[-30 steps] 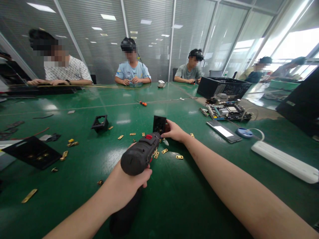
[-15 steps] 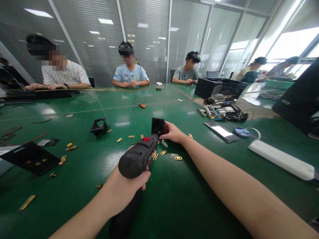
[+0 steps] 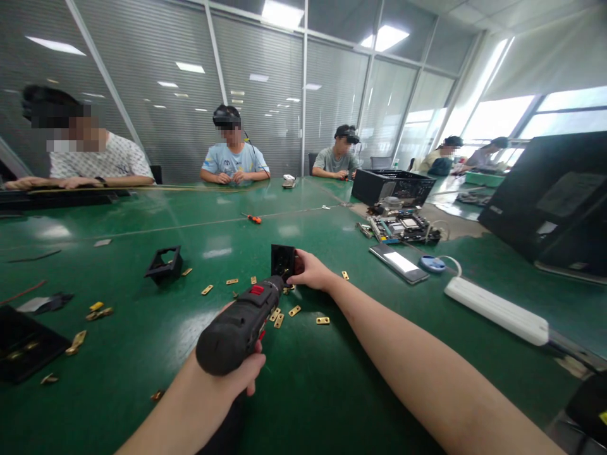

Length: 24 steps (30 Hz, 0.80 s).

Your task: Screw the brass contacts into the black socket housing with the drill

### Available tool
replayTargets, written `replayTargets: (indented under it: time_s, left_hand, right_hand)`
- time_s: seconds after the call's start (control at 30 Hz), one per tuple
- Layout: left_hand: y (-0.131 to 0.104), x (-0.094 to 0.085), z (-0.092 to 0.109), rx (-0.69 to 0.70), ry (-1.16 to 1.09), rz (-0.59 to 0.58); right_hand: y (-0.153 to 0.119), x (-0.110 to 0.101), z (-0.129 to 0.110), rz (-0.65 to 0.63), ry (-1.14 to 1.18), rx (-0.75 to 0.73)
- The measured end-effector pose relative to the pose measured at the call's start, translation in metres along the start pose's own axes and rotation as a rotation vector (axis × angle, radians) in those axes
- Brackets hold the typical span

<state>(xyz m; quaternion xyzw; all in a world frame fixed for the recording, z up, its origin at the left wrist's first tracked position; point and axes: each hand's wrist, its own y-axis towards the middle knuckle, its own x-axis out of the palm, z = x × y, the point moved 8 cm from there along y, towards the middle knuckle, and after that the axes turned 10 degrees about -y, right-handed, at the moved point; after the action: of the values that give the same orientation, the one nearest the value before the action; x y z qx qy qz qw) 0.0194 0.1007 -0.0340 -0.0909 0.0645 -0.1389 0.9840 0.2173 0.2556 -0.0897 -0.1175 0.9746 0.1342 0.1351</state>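
My left hand [image 3: 232,373] is wrapped round the grip of a black and red power drill [image 3: 237,325], whose front end points away from me at a small black square housing [image 3: 281,260]. My right hand [image 3: 310,270] grips that housing by its right side and keeps it upright on the green table. Where the drill's tip meets the housing is too small to make out. Small brass plates with holes [image 3: 294,310] lie round the drill's front end. Another black square housing [image 3: 164,264] stands to the left.
On the green table [image 3: 294,392] are an orange screwdriver [image 3: 253,218], a phone [image 3: 399,263], a white power strip [image 3: 496,309], a circuit board [image 3: 403,226] and a black case [image 3: 393,185]. Several people sit across the table. A dark panel [image 3: 28,344] lies at the left.
The view has tilted up and turned right, so things appear lower and further left. Both hands keep their holds on the drill and the black housing.
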Motion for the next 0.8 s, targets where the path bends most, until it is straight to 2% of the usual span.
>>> replayTargets:
  time_s: [0.13, 0.27, 0.5, 0.67, 0.8]
  left_hand:
    - [0.015, -0.001, -0.023, -0.055, -0.081, 0.032]
    - [0.016, -0.006, -0.029, -0.03, -0.099, 0.051]
    - [0.011, -0.008, -0.019, 0.028, -0.011, -0.021]
    - [0.004, -0.005, -0.007, 0.051, -0.027, -0.044]
    - [-0.005, -0.006, 0.007, 0.083, 0.076, -0.063]
  right_hand:
    - [0.003, -0.001, 0.005, 0.002, -0.011, 0.009]
    - [0.004, -0.002, 0.009, 0.003, 0.008, 0.004]
    - [0.005, -0.001, 0.01, -0.002, 0.028, -0.008]
    - [0.004, -0.002, 0.008, -0.004, 0.025, -0.012]
    - [0.004, -0.002, 0.008, -0.003, 0.018, -0.003]
